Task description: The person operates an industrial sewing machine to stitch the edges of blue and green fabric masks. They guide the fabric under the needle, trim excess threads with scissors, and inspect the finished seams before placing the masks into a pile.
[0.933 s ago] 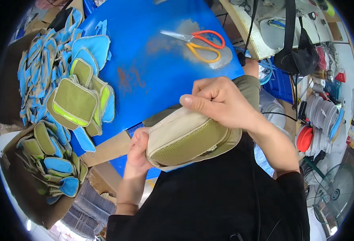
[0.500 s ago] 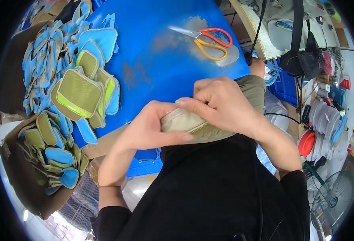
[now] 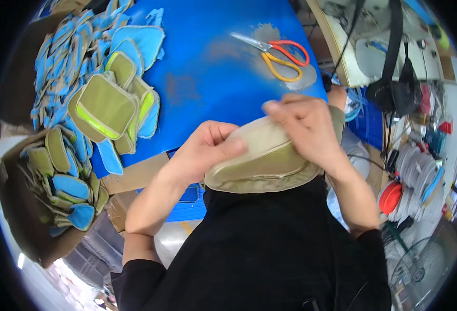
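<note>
A beige fabric pouch [image 3: 257,168] with an olive mesh panel and raised seams lies across my lap, against my black shirt. My left hand [image 3: 200,153] pinches its left edge, thumb on top and fingers curled behind. At the pouch's right side, my right hand [image 3: 311,129] is closed over the fabric, its thumb lifted near the upper rim. That hand is slightly blurred and its fingertips are partly hidden. Scissors [image 3: 270,51] with one red and one yellow handle lie on the blue work table [image 3: 202,111], beyond both hands.
Olive-and-blue sewn pieces [image 3: 106,106] are heaped at the table's left, beside strung blue-and-tan pieces [image 3: 62,67]. A cardboard box [image 3: 34,241] below holds several more. To the right stand a pale machine table [image 3: 350,72], white reels [image 3: 410,160] and a fan [image 3: 425,264].
The pouch has opened out and turned, so its mesh panel now shows. My right hand has shifted right, away from my left hand. The view has tilted slightly.
</note>
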A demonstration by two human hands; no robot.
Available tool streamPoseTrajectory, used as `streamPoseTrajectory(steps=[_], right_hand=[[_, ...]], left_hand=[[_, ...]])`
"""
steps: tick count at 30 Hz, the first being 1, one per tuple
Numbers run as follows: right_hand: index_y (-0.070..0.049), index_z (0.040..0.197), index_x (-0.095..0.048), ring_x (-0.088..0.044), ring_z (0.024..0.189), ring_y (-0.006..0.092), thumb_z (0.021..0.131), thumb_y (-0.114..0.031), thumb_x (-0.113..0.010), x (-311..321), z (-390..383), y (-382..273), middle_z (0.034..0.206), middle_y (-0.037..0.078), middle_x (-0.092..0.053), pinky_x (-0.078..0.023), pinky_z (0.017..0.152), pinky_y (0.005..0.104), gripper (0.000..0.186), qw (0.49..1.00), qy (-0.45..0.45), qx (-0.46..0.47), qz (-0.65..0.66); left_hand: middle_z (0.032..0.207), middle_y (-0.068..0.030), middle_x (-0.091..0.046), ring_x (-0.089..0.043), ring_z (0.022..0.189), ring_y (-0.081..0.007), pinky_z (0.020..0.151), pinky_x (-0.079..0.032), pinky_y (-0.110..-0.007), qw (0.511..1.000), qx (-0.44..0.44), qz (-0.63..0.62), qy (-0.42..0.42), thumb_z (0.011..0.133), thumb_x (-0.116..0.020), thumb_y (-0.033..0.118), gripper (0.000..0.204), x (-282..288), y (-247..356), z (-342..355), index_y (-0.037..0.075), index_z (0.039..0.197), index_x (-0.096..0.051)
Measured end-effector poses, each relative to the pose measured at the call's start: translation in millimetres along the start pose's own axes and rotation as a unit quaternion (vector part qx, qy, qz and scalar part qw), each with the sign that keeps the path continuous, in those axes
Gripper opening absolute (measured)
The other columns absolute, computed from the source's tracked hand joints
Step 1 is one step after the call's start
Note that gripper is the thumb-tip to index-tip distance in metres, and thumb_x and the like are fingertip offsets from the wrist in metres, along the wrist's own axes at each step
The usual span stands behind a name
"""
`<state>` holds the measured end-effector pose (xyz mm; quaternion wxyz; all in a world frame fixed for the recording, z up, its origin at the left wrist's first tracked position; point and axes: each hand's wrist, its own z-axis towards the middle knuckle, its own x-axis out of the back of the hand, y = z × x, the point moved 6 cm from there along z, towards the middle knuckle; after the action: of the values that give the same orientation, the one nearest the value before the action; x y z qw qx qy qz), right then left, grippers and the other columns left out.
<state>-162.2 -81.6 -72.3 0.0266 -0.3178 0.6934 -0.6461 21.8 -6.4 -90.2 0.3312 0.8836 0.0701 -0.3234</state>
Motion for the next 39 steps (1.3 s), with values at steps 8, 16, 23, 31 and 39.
streamPoseTrajectory(steps=[8, 16, 23, 31, 39], right_hand=[[0.003, 0.082, -0.065, -0.047, 0.076, 0.0069, 0.107, -0.027, -0.059, 26.1, -17.7, 54.1, 0.077, -0.002, -0.056, -0.038, 0.069, 0.0268, 0.039, 0.986, 0.136, -0.028, 0.087], [-0.009, 0.07, -0.054, -0.038, 0.059, 0.0007, 0.102, -0.023, -0.068, 3.8, 2.1, -6.1, 0.064, -0.009, -0.049, -0.028, 0.052, 0.023, 0.038, 0.985, -0.018, -0.055, 0.159], [-0.015, 0.067, -0.046, -0.029, 0.058, 0.0001, 0.104, -0.021, -0.066, 0.8, 1.3, 25.5, 0.063, -0.01, -0.043, -0.022, 0.053, 0.0242, 0.043, 0.944, 0.041, -0.106, 0.309], [-0.015, 0.066, -0.043, -0.028, 0.06, 0.0013, 0.104, -0.019, -0.065, 3.1, 3.9, 18.1, 0.064, -0.011, -0.041, -0.022, 0.055, 0.0252, 0.044, 0.946, 0.058, -0.086, 0.307], [-0.011, 0.08, -0.057, -0.049, 0.07, 0.005, 0.104, -0.025, -0.064, 3.8, -1.0, 27.0, 0.076, -0.004, -0.057, -0.039, 0.066, 0.0246, 0.029, 0.92, 0.063, -0.098, 0.373]], left_hand=[[0.088, -0.0014, -0.064, -0.06, 0.08, -0.0105, 0.072, -0.047, -0.029, 0.904, -0.268, 0.311, 0.117, 0.092, -0.077, 0.01, 0.015, 3.0, 37.3, -2.3, 0.001, 0.103, -0.074], [0.095, -0.0032, -0.07, -0.062, 0.085, -0.0099, 0.077, -0.049, -0.027, 0.903, -0.261, 0.321, 0.117, 0.094, -0.075, 0.012, 0.017, -15.1, 30.2, 14.9, -0.001, 0.106, -0.073], [0.1, -0.0038, -0.073, -0.066, 0.089, -0.0078, 0.082, -0.052, -0.025, 0.978, -0.201, -0.024, 0.041, 0.098, -0.072, 0.017, 0.021, -4.7, 1.9, 24.6, -0.001, 0.109, -0.07], [0.099, -0.0053, -0.074, -0.068, 0.088, -0.009, 0.08, -0.053, -0.026, 0.976, -0.199, -0.087, 0.019, 0.096, -0.071, 0.012, 0.018, -12.8, 12.3, 10.5, -0.002, 0.109, -0.07], [0.101, -0.0053, -0.073, -0.068, 0.09, -0.0101, 0.082, -0.053, -0.025, 0.975, -0.219, -0.029, 0.027, 0.095, -0.074, 0.014, 0.027, -16.1, 12.4, 10.9, -0.003, 0.116, -0.069]])
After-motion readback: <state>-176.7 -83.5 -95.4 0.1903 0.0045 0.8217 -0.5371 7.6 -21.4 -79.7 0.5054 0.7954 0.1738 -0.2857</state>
